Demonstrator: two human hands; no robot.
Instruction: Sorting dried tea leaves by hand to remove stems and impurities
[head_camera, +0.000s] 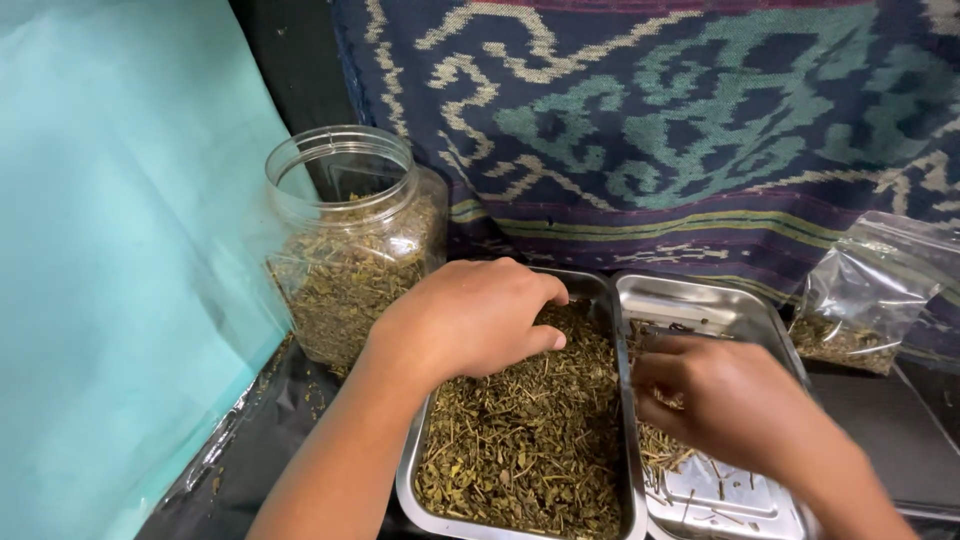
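Observation:
A steel tray holds a thick bed of dried green leaves and stems. My left hand rests palm-down on the far end of that bed, fingers curled into the herbs. Beside it on the right, a second steel tray holds only a thin scatter of pale stems. My right hand hovers over this tray, fingers bent and pinched together near its left wall; what they pinch is hidden.
An open clear plastic jar half full of dried herbs stands at the back left. A clear plastic bag with some herbs leans at the right. A patterned woven cloth hangs behind, a teal sheet at left.

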